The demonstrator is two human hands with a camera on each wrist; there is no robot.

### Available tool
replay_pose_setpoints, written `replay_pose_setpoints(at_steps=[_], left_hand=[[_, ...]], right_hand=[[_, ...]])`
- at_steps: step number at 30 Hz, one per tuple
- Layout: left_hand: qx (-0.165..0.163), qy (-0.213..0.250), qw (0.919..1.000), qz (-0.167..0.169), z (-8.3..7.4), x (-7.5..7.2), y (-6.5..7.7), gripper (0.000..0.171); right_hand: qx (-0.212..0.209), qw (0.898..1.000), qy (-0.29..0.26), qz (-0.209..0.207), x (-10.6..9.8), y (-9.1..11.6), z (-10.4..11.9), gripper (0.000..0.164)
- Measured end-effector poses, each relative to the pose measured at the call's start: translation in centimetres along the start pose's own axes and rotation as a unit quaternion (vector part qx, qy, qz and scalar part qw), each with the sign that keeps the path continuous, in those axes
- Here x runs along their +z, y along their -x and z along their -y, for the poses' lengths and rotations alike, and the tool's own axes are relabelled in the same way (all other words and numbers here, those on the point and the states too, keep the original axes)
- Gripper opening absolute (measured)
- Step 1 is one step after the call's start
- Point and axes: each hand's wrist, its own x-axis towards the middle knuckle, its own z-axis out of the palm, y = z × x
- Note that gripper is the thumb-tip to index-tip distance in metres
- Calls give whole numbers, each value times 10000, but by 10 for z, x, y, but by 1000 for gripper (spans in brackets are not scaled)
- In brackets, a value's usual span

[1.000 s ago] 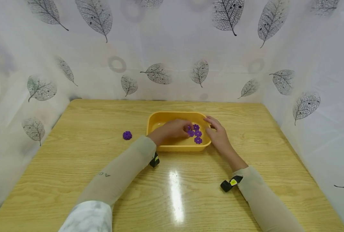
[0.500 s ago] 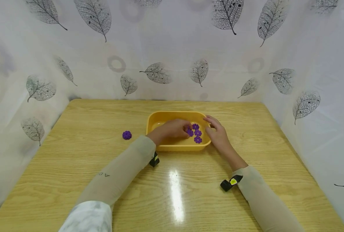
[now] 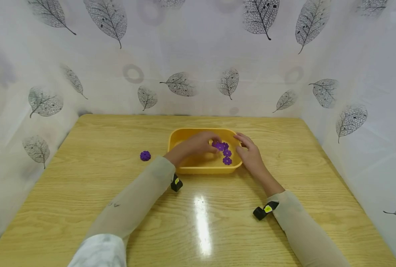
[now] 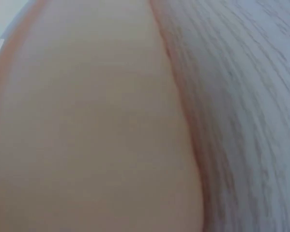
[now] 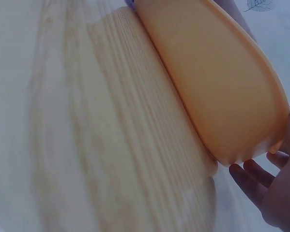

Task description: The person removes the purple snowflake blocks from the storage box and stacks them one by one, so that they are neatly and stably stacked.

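Note:
A yellow plastic bin stands on the table in the head view, with several purple flower-shaped pieces in its right half. Over those pieces, my left hand pinches one purple flower piece between thumb and fingers; the fingers partly hide it. My right hand grips the bin's right end, thumb near the rim. The right wrist view has its fingertips against the bin's outer wall. A pale, blurred surface fills most of the left wrist view, so the left fingers are hidden there.
A small cluster of purple flower pieces lies on the wooden table, left of the bin. Behind the table and along its sides hangs a white leaf-print curtain. Black wrist cameras hang below both sleeves.
My left hand has shifted slightly up and back within the bin, and the pinched flower piece has moved away from the spot where it was. The right hand stays on the bin's end.

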Motion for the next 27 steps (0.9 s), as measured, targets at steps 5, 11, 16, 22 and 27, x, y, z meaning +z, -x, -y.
replay_pose_setpoints(at_steps=[5,11,16,22,27], left_hand=[[8,165,9997,-187,0,-12,7,35],[105,548,9973,-480,4,-25,28,33],[-50,414,9975,-577,4,-33,47,34],[-149,297,9962,-811,10,-44,72,35],[-231,380,9933,-1063,22,-54,93,36]], right_hand=[[107,9999,-19,74,-2,5,16,44],[188,9997,21,131,-5,15,45,44],[166,9998,13,112,-4,15,45,44],[90,9999,18,118,-4,15,44,44],[100,9999,8,100,-4,16,44,44]])
